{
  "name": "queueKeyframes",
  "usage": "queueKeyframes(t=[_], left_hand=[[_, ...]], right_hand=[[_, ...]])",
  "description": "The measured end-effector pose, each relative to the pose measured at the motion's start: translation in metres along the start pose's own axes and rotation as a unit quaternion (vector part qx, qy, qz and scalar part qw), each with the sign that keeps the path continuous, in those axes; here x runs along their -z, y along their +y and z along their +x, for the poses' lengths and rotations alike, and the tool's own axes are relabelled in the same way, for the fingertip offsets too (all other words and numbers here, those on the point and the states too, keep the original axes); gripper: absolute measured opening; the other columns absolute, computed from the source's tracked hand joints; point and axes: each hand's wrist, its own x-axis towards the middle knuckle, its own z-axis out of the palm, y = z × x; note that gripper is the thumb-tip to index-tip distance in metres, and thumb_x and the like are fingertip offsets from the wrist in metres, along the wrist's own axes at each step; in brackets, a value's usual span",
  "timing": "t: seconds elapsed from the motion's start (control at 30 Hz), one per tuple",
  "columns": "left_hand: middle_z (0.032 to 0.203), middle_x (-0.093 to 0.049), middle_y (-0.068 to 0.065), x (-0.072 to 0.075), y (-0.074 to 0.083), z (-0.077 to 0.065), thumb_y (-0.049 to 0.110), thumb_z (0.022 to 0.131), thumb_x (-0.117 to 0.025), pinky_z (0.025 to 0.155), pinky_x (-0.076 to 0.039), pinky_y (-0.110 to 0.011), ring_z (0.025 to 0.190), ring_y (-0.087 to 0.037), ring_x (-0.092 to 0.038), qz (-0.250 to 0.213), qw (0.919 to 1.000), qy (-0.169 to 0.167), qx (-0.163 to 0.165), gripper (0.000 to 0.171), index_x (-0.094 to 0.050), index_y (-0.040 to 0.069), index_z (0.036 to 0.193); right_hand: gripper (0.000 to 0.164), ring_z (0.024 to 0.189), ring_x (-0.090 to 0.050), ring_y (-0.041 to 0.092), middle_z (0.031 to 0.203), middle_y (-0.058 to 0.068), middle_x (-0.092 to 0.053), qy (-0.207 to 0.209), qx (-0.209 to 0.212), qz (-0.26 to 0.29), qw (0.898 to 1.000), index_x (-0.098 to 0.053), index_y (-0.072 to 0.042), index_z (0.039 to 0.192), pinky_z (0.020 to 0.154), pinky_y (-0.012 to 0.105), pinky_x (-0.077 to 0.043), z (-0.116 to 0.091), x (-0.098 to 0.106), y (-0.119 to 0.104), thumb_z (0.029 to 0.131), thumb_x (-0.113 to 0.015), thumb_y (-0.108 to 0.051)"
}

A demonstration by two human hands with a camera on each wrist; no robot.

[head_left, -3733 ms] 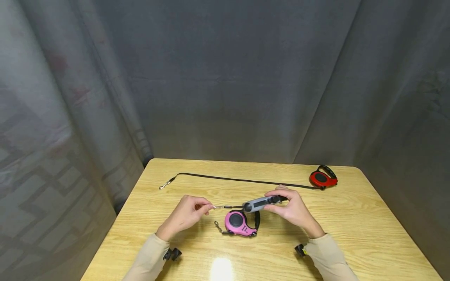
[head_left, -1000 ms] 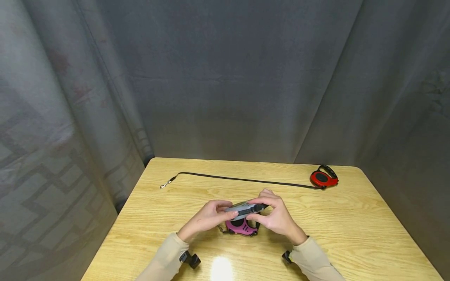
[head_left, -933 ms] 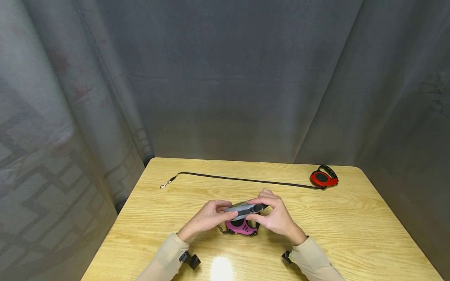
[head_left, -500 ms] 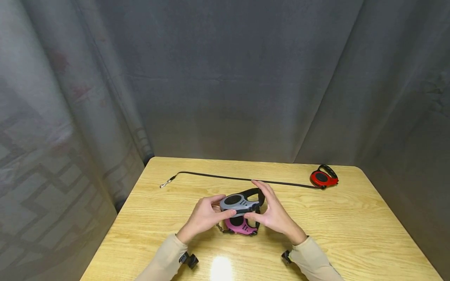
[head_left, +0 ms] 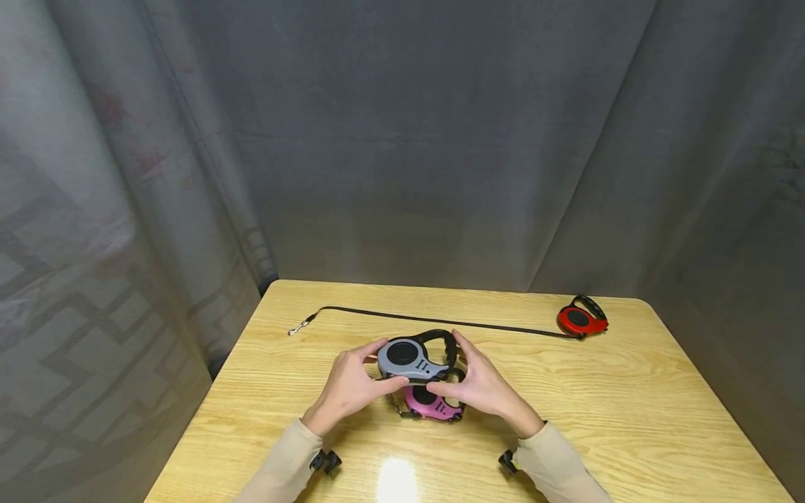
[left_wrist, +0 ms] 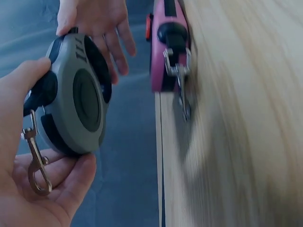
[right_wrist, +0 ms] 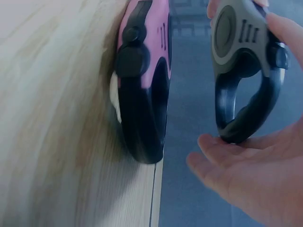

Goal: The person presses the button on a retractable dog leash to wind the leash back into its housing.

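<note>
Both hands hold a grey retractable dog leash [head_left: 399,355] above the table, its black loop handle [right_wrist: 255,111] toward the right. My left hand [head_left: 346,388] grips the round end between thumb and fingers; the metal snap hook [left_wrist: 37,163] hangs by its palm. My right hand [head_left: 484,384] spans the handle end, with the thumb at the near edge and fingertips against the handle's outer side. Below lies a pink retractable leash [head_left: 434,409], partly hidden by the grey one; its own clip [left_wrist: 180,71] shows in the left wrist view.
A red retractable leash [head_left: 577,320] lies at the back right of the wooden table [head_left: 629,405]. Its black strap [head_left: 402,318] runs pulled out to the left along the back, ending in a metal clip [head_left: 298,327]. Grey curtains [head_left: 402,175] stand behind and beside the table.
The left hand has gone from the clip to the casing, and the strap is no longer stretched out. The grey leash has moved left and tilted so its flat face shows.
</note>
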Motion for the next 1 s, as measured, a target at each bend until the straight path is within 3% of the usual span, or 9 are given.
queueKeyframes(t=[0.17,0.47,0.67,0.87,1.0], left_hand=[[0.125,-0.079,-0.010,0.009,-0.009,0.004,0.051,0.070,-0.098,0.083,-0.059,-0.036,0.104,-0.027,-0.075,0.029,0.9996,0.001,0.003,0.087,-0.069,0.010,0.141],[0.118,-0.080,-0.006,0.031,-0.032,0.011,0.052,0.071,-0.097,0.088,-0.060,-0.040,0.109,-0.028,-0.074,0.066,0.9977,-0.014,0.008,0.086,-0.069,0.014,0.142],[0.130,-0.077,-0.005,0.047,-0.052,0.013,0.054,0.072,-0.097,0.097,-0.058,-0.050,0.118,-0.031,-0.072,0.093,0.9953,-0.029,0.002,0.086,-0.068,0.015,0.143],[0.132,-0.076,-0.007,0.053,-0.067,0.015,0.051,0.073,-0.097,0.097,-0.059,-0.048,0.116,-0.033,-0.073,0.084,0.9952,-0.049,0.014,0.086,-0.067,0.013,0.144],[0.132,-0.075,-0.008,0.053,-0.073,0.014,0.050,0.074,-0.096,0.096,-0.058,-0.045,0.113,-0.027,-0.073,0.091,0.9941,-0.056,0.018,0.087,-0.065,0.010,0.145]], right_hand=[[0.123,0.151,-0.043,0.049,0.171,0.024,-0.034,-0.012,-0.008,-0.016,1.000,-0.026,-0.010,0.169,0.117,0.069,-0.039,0.009,-0.004,-0.005,0.077,-0.091,-0.058],[0.124,0.142,-0.055,0.043,0.159,0.024,-0.053,-0.017,0.001,-0.029,0.999,-0.036,-0.003,0.164,0.112,0.062,-0.048,0.036,-0.022,-0.015,0.070,-0.095,-0.057],[0.125,0.131,-0.064,0.037,0.149,0.022,-0.062,-0.028,0.000,-0.042,0.999,-0.039,-0.001,0.161,0.104,0.055,-0.055,0.047,-0.040,-0.022,0.067,-0.096,-0.061],[0.120,0.119,-0.069,0.033,0.137,0.021,-0.068,-0.034,0.008,-0.056,0.998,-0.043,0.001,0.157,0.098,0.050,-0.057,0.057,-0.052,-0.027,0.068,-0.097,-0.059],[0.117,0.114,-0.069,0.030,0.132,0.018,-0.071,-0.040,0.008,-0.071,0.997,-0.047,0.000,0.154,0.095,0.047,-0.057,0.062,-0.059,-0.025,0.067,-0.097,-0.060]])
